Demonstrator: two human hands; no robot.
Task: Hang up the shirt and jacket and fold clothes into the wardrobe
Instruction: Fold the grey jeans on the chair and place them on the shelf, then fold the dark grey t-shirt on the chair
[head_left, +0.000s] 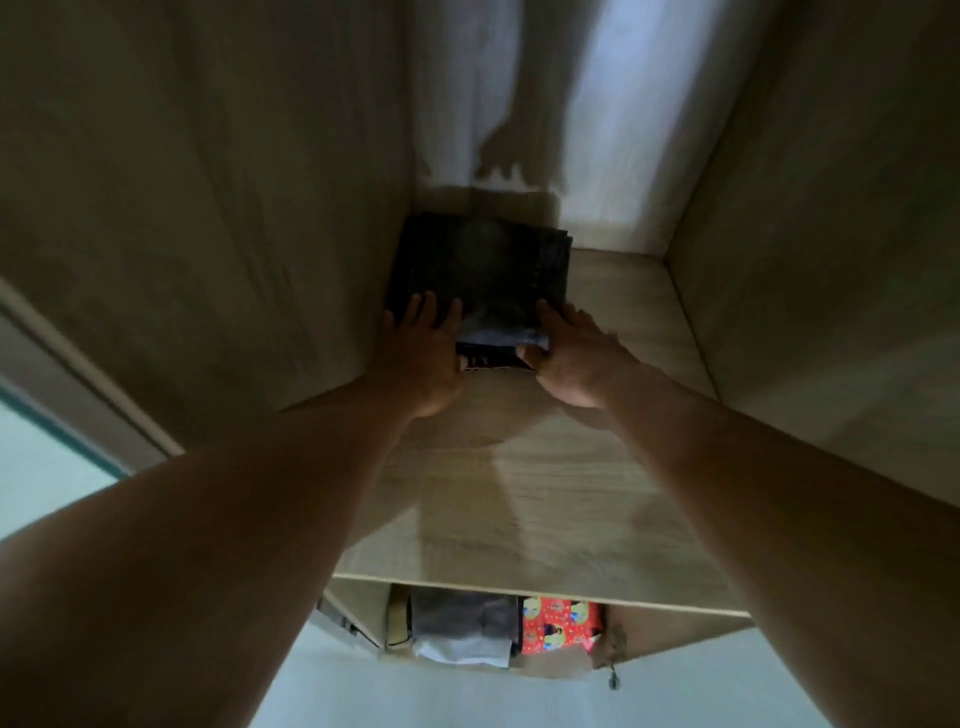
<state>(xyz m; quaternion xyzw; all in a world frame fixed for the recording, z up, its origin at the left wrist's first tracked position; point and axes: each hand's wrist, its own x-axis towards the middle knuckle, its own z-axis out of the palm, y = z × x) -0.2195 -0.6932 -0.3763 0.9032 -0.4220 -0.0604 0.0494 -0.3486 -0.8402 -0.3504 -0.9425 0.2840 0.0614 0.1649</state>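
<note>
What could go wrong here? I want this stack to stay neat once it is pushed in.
1. The folded dark clothes form a stack of layers; the left hand and right hand press only its near edge, so pushing may slide or bunch the layers.
2. The stack sits close to the wardrobe's left wall; a skewed push could rub or crumple that side.
3. The interior is dim, so a slipped fold may go unnoticed.
</note>
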